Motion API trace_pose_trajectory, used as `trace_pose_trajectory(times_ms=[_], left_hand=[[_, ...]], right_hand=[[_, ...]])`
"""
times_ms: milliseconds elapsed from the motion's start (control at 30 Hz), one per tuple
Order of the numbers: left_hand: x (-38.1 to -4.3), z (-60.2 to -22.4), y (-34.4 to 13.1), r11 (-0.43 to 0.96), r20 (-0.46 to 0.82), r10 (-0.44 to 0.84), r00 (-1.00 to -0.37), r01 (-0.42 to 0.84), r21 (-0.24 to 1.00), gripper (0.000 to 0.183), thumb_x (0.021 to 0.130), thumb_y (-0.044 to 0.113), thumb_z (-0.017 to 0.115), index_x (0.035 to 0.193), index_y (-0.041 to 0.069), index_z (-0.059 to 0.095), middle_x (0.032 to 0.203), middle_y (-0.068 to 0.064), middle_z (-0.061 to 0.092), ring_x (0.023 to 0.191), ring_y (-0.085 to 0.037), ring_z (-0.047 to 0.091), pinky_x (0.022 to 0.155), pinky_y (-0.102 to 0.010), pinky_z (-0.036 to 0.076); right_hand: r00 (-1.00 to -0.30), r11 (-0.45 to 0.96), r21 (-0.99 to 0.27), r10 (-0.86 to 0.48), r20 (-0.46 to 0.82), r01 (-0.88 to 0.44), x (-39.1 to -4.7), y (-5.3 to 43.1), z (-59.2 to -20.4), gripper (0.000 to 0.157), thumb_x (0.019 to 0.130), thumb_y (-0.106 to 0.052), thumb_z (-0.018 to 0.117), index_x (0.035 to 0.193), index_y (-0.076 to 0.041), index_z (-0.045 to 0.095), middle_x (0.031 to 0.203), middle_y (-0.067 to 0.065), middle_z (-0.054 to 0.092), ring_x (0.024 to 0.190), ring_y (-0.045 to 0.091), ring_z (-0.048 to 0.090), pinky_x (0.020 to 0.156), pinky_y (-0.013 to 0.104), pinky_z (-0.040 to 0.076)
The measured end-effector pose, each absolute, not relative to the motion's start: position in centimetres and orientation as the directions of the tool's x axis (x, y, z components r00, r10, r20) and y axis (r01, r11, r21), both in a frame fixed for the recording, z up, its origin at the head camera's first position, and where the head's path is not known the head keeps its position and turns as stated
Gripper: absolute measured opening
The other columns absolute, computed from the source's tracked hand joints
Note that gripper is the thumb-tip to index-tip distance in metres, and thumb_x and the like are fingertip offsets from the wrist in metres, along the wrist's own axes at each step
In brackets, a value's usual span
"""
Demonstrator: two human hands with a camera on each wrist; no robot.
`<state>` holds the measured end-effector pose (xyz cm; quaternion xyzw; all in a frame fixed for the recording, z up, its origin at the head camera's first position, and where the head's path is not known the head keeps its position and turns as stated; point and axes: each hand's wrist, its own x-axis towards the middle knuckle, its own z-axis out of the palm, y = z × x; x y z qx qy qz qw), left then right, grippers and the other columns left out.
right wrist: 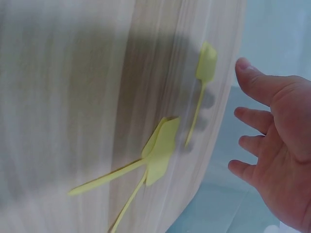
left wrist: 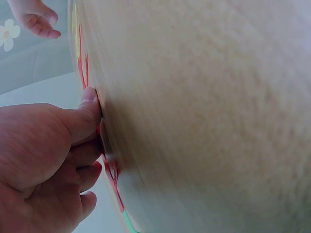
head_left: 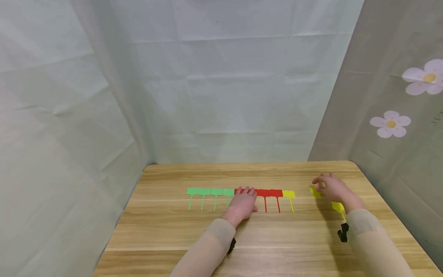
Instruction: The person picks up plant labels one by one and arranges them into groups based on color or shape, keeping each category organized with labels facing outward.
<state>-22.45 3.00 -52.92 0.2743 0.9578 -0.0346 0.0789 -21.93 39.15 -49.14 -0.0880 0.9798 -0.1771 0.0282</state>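
Flat plastic plant labels with thin stems lie side by side in a row: several green labels (head_left: 205,191), red labels (head_left: 270,193) and one yellow label (head_left: 288,194) at the right end. My left hand (head_left: 243,204) rests on the red part of the row, fingertips touching the labels and partly covering them. To the right, my right hand (head_left: 333,187) hovers above loose yellow labels, its fingers apart and holding nothing. In the right wrist view, one yellow label (right wrist: 207,63) lies alone and two overlapping yellow labels (right wrist: 162,150) lie nearer.
The labels lie on a wooden table (head_left: 166,231) with rounded far corners. Pale fabric sheets (head_left: 225,96) hang behind and at both sides of it; the right one has printed flowers (head_left: 390,124). A black strap piece (head_left: 343,232) is at the right wrist.
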Motion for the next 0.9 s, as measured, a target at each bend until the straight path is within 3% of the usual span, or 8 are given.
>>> trace_pose_trajectory(times_ms=[400, 633, 900], left_hand=[[-22.5, -53.0, 3.1, 0.852, -0.178, 0.515, -0.838, 0.523, 0.005, 0.07, 0.104, 0.044, 0.067, 0.164, 0.015, 0.046, 0.171, 0.0, 0.039, 0.16, -0.022, 0.03, 0.132, -0.046, 0.02], [-22.4, -53.0, 3.0, 0.85, -0.173, 0.518, -0.838, 0.527, -0.006, 0.07, 0.104, 0.044, 0.067, 0.164, 0.015, 0.047, 0.171, 0.0, 0.039, 0.16, -0.021, 0.03, 0.132, -0.045, 0.021], [-22.4, -53.0, 3.0, 0.848, -0.17, 0.521, -0.837, 0.53, -0.012, 0.069, 0.104, 0.044, 0.068, 0.164, 0.015, 0.048, 0.171, 0.0, 0.04, 0.16, -0.021, 0.031, 0.131, -0.044, 0.021]], right_hand=[[-0.987, 0.932, -0.343, -0.147, -0.065, -0.116, -21.3, 40.2, -50.1, 0.051, 0.096, -0.014, 0.08, 0.141, 0.004, 0.064, 0.149, 0.047, 0.043, 0.139, 0.078, 0.021, 0.104, 0.09, 0.025], [-0.987, 0.948, -0.301, -0.132, -0.091, -0.099, -21.3, 40.0, -50.5, 0.05, 0.103, -0.019, 0.072, 0.145, 0.004, 0.061, 0.15, 0.047, 0.042, 0.139, 0.078, 0.022, 0.104, 0.089, 0.026], [-0.994, 0.978, -0.197, -0.087, -0.071, -0.072, -21.4, 39.2, -50.8, 0.045, 0.098, -0.017, 0.077, 0.139, 0.0, 0.068, 0.145, 0.043, 0.051, 0.139, 0.075, 0.028, 0.102, 0.087, 0.034]])
